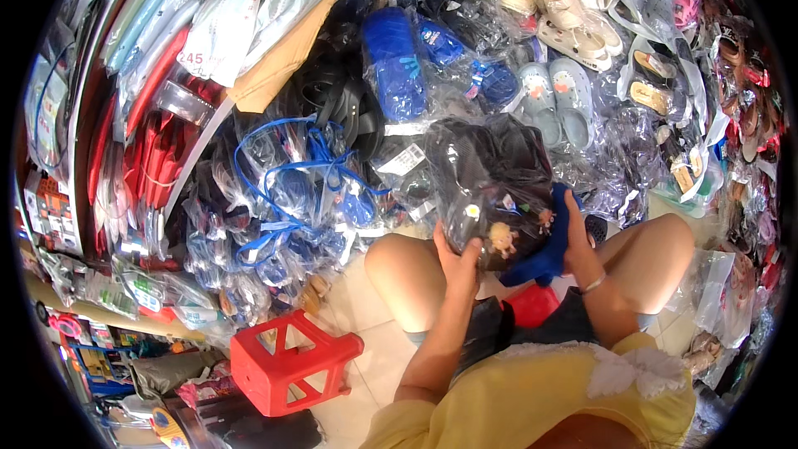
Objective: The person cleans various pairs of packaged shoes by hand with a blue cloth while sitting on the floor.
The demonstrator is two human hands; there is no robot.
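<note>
A pair of black clogs (458, 168) in a clear plastic bag is held up in front of my knees. Small charms, one a yellow-haired figure (502, 239) and one a white flower, decorate the shoes. My left hand (460, 259) grips the bag's near left side, thumb on top. On the other side, my right hand (578, 240) holds a dark blue cloth (542, 265) against the bag's right edge. Part of the cloth hangs below the shoes. The fingers of my right hand are partly hidden behind the cloth.
Bagged blue slippers (394, 65), grey clogs (564, 100) and cream clogs (576, 34) are piled ahead. Blue strapping (274, 174) lies over bagged shoes at left. A red plastic stool (274, 365) lies on its side on the tiled floor (368, 293). Packed bags stand along the left.
</note>
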